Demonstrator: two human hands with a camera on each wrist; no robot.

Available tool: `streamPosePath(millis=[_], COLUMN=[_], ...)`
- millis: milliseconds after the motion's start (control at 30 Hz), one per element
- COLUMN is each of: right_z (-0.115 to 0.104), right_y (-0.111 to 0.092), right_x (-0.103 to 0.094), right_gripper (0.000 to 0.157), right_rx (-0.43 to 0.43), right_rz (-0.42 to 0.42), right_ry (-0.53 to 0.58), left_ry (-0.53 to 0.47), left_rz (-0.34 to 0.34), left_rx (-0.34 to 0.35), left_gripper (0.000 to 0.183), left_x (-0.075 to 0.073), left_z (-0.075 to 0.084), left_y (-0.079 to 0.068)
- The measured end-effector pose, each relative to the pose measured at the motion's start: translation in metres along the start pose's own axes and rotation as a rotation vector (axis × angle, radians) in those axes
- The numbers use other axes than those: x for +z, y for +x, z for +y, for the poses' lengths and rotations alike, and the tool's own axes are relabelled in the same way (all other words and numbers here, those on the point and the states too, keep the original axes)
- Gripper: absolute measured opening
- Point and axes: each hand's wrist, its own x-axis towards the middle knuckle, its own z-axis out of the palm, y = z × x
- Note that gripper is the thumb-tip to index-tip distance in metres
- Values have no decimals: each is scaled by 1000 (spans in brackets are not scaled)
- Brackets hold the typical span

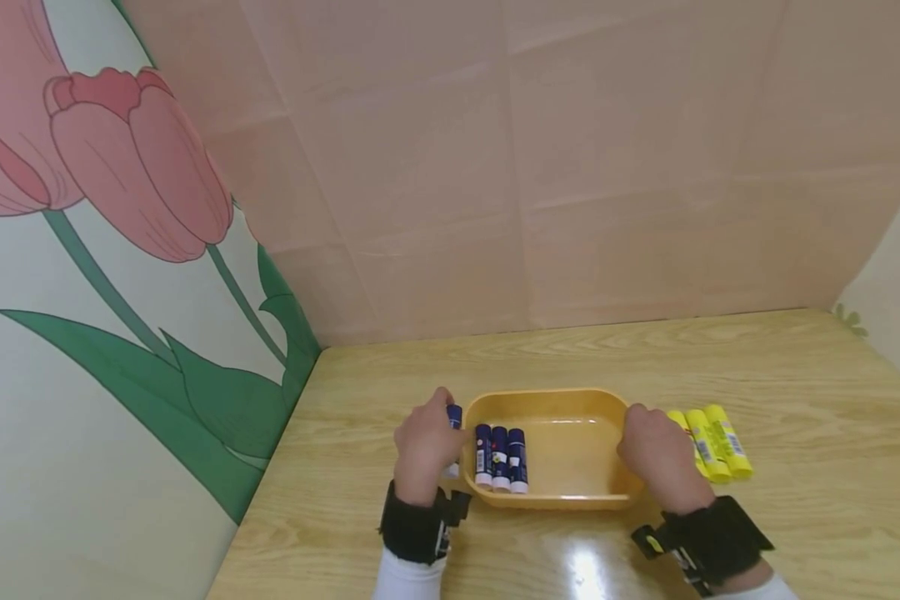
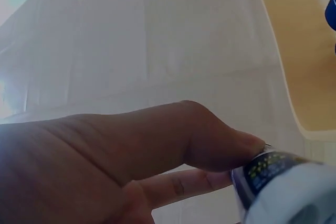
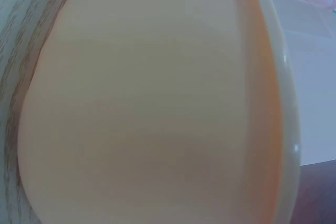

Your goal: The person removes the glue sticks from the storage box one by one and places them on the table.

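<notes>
My left hand [image 1: 425, 437] pinches a dark blue glue stick [image 1: 453, 415] with a white end, just outside the left side of an orange-yellow plastic tray [image 1: 547, 502]. The left wrist view has thumb and fingers on that glue stick [image 2: 270, 174], its white end toward the camera. Three more blue glue sticks [image 1: 500, 458] lie side by side in the tray's left part. At the opposite end my right hand [image 1: 660, 454] grips the tray's right rim, fingers curled. Close up in the right wrist view, the tray's wall [image 3: 147, 98] hides most of that hand.
Yellow glue sticks [image 1: 708, 446] lie side by side on the wooden table [image 1: 817, 400], right of the tray and partly behind the right hand. A pinkish sheet [image 1: 532, 167] covers the wall behind. A wall with painted tulips [image 1: 142, 158] borders the table's left side.
</notes>
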Motion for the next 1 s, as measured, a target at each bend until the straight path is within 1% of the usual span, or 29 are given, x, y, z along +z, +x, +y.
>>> streamPosePath(millis=[333,700,867,1000], right_z=[0,-2,-2,-2], right_y=[0,-3,-3,-3], right_x=[0,0,-1,-1], right_gripper=[13,13,12,12], right_rx=[0,-3,-14,-14], right_rz=[-3,9,23,28], right_ry=[5,9,0,-3], left_ry=[-21,-30,-37,-51], left_rz=[-26,-60,-85,-93], left_rx=[-18,-47,-58,-63], left_gripper=[43,39,38,39], left_x=[5,16,20,24], left_z=[-10,-24,-30,-33], left_y=[10,25,30,33])
